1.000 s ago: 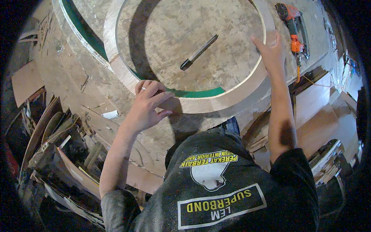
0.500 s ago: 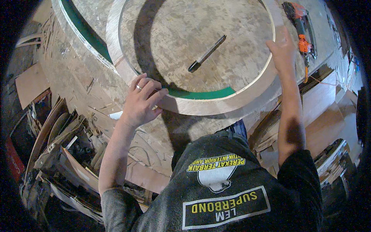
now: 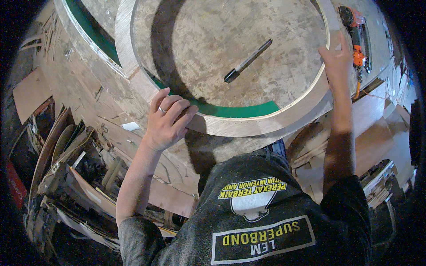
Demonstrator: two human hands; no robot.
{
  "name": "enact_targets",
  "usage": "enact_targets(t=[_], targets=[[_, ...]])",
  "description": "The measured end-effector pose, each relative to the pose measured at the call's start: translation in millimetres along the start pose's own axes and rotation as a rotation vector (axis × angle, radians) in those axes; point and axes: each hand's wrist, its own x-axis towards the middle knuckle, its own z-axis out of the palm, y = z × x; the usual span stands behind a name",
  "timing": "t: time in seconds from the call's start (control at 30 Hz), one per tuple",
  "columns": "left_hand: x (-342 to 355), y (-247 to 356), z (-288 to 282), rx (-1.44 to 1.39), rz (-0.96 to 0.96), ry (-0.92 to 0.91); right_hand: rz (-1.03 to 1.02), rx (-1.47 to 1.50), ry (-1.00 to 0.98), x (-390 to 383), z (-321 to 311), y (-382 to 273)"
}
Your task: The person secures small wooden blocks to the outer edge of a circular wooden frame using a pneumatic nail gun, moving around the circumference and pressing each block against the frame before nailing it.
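A large pale plywood ring [image 3: 248,127] lies over the worktop, its far side cut off by the top of the view. My left hand [image 3: 171,117] grips its near left rim, fingers curled over toward the inner edge; a ring sits on one finger. At the right rim is my right hand [image 3: 338,64], its thumb at the inner edge and its other fingers along the outside, partly hidden. A green curved strip [image 3: 248,111] shows inside the near rim, passing behind my left fingers. Within the circle rests a black-capped marker pen [image 3: 247,61], lying diagonally.
An orange and black nail gun [image 3: 357,37] with a hose lies right of my right hand. Another curved piece with a green face [image 3: 91,33] is at upper left. Wood offcuts [image 3: 66,142] crowd the lower left, and sheets of board [image 3: 370,115] lean at lower right.
The view has shifted a little, so the pen, nail gun and near rim appear slightly further right. Both hands keep their places on the plywood ring.
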Motion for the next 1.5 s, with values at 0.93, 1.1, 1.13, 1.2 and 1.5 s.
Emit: enact_targets(t=[0.93, 1.1, 1.13, 1.2, 1.5], targets=[[21, 31, -26, -0.256, -0.283, -0.272, 0.024, -0.084, -0.051, 3, -5, 1], [20, 31, -24, -0.262, -0.29, -0.271, -0.004, -0.069, 0.018, -5, -11, -26], [18, 32, -23, -0.258, -0.299, -0.262, 0.077, -0.162, -0.018, -5, -20, -39], [17, 32, -23, -0.258, -0.306, -0.25, 0.157, -0.261, -0.051, 2, -34, -31], [16, 31, -25, -0.268, -0.308, -0.223, -0.171, -0.216, -0.124, 29, -56, 109]])
